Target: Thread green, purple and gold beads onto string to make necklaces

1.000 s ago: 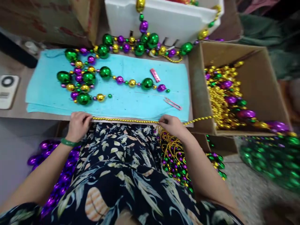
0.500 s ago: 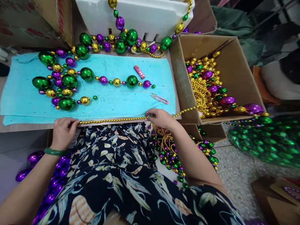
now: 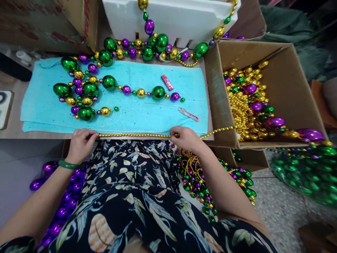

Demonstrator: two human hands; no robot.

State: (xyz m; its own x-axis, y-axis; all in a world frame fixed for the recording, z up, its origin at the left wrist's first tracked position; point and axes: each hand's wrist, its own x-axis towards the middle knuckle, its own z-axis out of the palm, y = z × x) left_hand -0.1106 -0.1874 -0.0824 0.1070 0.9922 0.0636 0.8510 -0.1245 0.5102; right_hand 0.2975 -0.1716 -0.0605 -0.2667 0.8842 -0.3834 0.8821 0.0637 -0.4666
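A string of small gold beads (image 3: 134, 135) is stretched straight along the table's front edge. My left hand (image 3: 83, 144) pinches its left end between thumb and fingers. Further right, my right hand (image 3: 184, 137) is closed on the same string, which runs on past it over the wall of a cardboard box (image 3: 223, 105). Beyond my hands, a strand of big green, purple and gold beads (image 3: 91, 89) lies coiled on a turquoise towel (image 3: 131, 117). Pink thread snips (image 3: 189, 114), a long thin needle (image 3: 162, 104) and a small red packet (image 3: 167, 82) rest on the towel.
The box holds heaped gold bead strings (image 3: 240, 109). A white foam box (image 3: 171, 21) stands at the back, a large carton (image 3: 47, 24) at back left. Purple beads (image 3: 65, 200) fill the space below left; mixed bead strands (image 3: 195, 175) hang below right, near bagged green beads (image 3: 305, 175).
The view has shifted, so the whole scene sits further right. My right hand has closed more firmly round the gold bead string. My left hand keeps its pinch on the end.
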